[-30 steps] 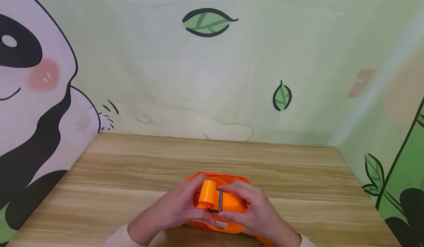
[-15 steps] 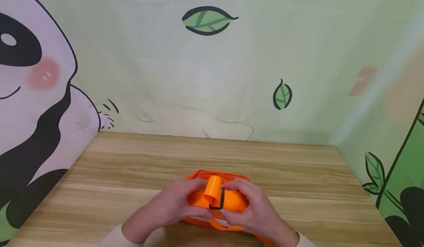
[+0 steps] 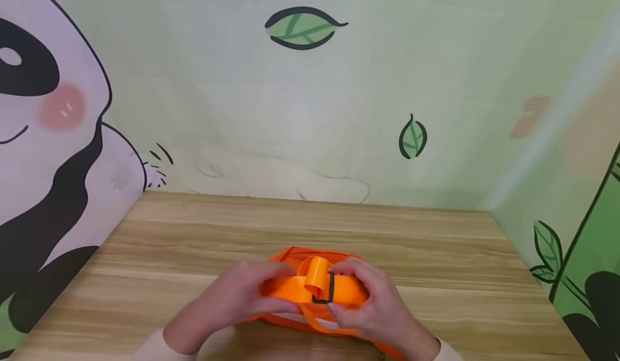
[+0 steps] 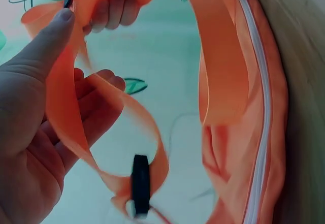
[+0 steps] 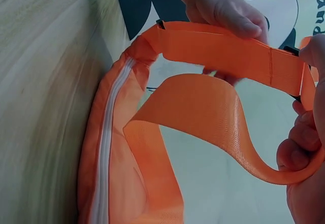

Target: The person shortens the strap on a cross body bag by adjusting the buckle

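Observation:
An orange fabric bag (image 4: 274, 112) with a white zipper lies on the table. Its wide orange webbing strap (image 3: 290, 289) runs between my two hands above it. A black slide buckle (image 3: 331, 287) sits on this strap, and a loop of webbing stands up beside it. My left hand (image 3: 239, 291) grips the strap left of the loop, thumb on the near side. With thumb and fingers, my right hand (image 3: 375, 302) pinches the strap at the buckle; in the right wrist view, webbing also runs through its curled fingers (image 5: 299, 145). The bag's far side is partly hidden.
A wooden table (image 3: 218, 226) spreads beneath, ending at a fabric backdrop (image 3: 218, 81) printed with a panda and leaves. Another black buckle (image 4: 140, 186) hangs on a slack strap loop in the left wrist view.
My left hand has slid left, away from the buckle, baring more strap between the hands. The upright loop and the buckle have shifted right. My right hand keeps its hold.

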Available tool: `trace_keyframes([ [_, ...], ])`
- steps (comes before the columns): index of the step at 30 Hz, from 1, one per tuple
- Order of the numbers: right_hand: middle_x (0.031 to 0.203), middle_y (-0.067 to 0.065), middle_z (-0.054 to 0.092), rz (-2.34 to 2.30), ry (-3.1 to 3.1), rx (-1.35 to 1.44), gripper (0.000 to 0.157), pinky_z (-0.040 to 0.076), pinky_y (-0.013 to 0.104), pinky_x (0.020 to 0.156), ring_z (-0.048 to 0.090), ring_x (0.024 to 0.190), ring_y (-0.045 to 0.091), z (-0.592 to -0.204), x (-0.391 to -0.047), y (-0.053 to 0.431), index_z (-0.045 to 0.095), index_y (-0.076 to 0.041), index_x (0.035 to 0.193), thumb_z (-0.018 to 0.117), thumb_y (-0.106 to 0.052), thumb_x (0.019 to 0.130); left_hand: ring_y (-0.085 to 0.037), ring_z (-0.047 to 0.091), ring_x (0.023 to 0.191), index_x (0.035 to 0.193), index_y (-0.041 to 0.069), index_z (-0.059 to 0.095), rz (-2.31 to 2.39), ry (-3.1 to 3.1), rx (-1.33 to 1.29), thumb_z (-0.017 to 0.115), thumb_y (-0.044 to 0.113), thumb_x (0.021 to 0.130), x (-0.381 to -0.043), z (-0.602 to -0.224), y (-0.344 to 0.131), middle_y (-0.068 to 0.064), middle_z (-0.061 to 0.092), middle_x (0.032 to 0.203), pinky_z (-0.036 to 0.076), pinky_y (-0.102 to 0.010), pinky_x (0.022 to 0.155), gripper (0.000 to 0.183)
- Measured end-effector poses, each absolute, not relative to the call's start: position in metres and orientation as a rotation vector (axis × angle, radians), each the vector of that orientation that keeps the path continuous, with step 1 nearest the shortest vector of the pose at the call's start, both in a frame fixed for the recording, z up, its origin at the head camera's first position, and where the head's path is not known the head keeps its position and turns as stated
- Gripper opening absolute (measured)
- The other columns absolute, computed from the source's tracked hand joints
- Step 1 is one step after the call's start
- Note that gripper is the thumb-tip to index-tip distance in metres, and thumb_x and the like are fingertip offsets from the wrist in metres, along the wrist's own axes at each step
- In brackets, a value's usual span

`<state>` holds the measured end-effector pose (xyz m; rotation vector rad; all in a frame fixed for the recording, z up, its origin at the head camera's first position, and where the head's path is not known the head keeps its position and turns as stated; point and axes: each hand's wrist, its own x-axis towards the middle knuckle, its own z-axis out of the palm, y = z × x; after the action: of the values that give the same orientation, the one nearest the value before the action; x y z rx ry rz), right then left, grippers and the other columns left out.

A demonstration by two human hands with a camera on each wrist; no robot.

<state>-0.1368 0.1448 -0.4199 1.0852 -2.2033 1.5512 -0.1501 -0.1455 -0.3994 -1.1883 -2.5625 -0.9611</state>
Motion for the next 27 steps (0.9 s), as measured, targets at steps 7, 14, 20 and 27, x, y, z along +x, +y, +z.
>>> trace_keyframes([
  [7,0.111,0.015,0.073,1.6,-2.192,1.078,0.048,0.065,0.03,0.073,0.069,0.091,0.011,-0.42,-0.138,0.15,0.068,-0.005,0.122,0.087,0.003,0.079,0.001,0.061,0.078,0.114,0.014,0.079,-0.858,-2.556,-1.164,0.09,0.044,0.088,-0.151,-0.399,-0.169,0.004,0.081,0.101,0.056,-0.017,0.071,0.042],
  [14,0.11,0.013,0.073,1.575,-2.171,1.081,0.048,0.064,0.029,0.072,0.068,0.091,0.012,-0.422,-0.139,0.154,0.069,-0.007,0.121,0.087,0.004,0.078,-0.001,0.064,0.08,0.114,0.016,0.078,-0.858,-2.41,-1.224,0.094,0.034,0.085,-0.152,-0.405,-0.198,0.007,0.079,0.099,0.055,-0.012,0.074,0.037],
  [20,0.111,0.015,0.072,1.675,-2.209,1.03,0.044,0.065,0.032,0.071,0.07,0.09,0.012,-0.421,-0.139,0.155,0.068,-0.007,0.121,0.084,0.005,0.082,-0.001,0.065,0.082,0.112,0.02,0.077,-0.913,-2.43,-1.194,0.094,0.027,0.085,-0.15,-0.406,-0.225,0.012,0.076,0.098,0.055,-0.012,0.077,0.032],
  [27,0.112,0.018,0.071,1.695,-2.198,1.05,0.044,0.065,0.033,0.067,0.07,0.089,0.013,-0.42,-0.14,0.152,0.067,-0.005,0.122,0.084,0.005,0.082,-0.005,0.069,0.096,0.12,0.02,0.076,-0.941,-2.647,-1.126,0.089,0.039,0.089,-0.148,-0.404,-0.232,0.01,0.079,0.111,0.064,-0.03,0.085,0.039],
])
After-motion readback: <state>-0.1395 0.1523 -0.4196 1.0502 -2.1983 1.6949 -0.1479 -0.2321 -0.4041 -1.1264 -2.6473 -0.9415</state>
